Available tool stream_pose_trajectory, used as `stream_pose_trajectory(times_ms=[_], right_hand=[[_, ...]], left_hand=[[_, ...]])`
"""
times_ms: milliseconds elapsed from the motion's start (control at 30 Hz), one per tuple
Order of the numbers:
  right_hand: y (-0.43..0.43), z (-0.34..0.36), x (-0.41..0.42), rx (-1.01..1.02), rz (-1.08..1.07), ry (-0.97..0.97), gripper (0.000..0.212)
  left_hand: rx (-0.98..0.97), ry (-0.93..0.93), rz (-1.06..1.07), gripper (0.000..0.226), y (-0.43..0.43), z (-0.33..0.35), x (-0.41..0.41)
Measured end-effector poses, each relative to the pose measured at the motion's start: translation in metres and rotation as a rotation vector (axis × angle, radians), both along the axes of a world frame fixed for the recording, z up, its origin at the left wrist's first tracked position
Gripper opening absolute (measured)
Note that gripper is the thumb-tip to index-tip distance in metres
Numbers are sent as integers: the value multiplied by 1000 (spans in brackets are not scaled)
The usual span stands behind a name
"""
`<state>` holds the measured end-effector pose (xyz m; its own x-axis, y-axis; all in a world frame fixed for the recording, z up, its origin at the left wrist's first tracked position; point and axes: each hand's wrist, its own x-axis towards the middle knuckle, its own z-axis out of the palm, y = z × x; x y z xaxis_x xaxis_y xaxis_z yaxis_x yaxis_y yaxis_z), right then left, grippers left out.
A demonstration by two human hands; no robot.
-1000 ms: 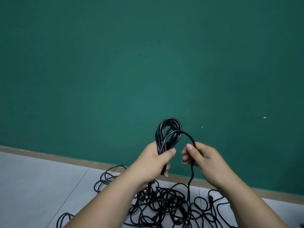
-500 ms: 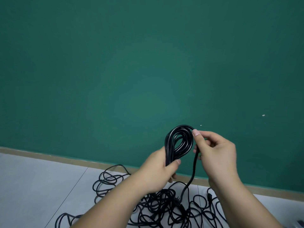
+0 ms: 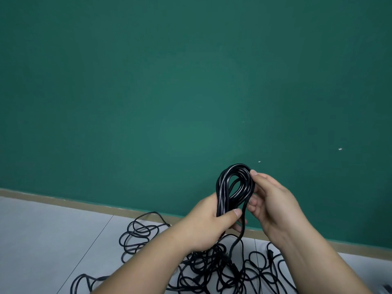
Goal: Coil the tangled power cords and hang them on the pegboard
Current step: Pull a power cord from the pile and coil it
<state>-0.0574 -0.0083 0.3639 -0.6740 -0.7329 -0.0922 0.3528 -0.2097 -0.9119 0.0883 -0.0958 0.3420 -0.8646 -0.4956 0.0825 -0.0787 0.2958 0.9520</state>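
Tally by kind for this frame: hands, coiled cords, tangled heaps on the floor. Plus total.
Hands: 2, left hand, right hand
Coiled cord: 1, black, held by both hands
Tangled heap on the floor: 1, black; single cords in it cannot be counted
Total: 4

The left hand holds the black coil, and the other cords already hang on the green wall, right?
Not quite. The left hand does hold the black coil, but the head view shows the other cords lying tangled on the floor, not hanging on the wall.
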Motion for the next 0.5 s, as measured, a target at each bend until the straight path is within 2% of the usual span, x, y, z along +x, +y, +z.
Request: stream_pose_trajectory(times_ms=[100, 200, 300, 433, 500], right_hand=[[-1, -3, 1, 5, 34, -26, 18], [-1, -3, 2, 56, -1, 100, 22], [1, -3, 3, 117, -72, 336, 23], [3, -3, 5, 283, -127, 806, 34], [4, -5, 7, 306, -122, 908, 32]], left_hand=[[50, 17, -22, 24, -1, -4, -1], [102, 32, -38, 20, -1, -5, 0], [36, 21, -22, 19, 0, -5, -2], [120, -3, -23, 26, 4, 0, -4], [129, -21, -45, 24, 5, 2, -4]])
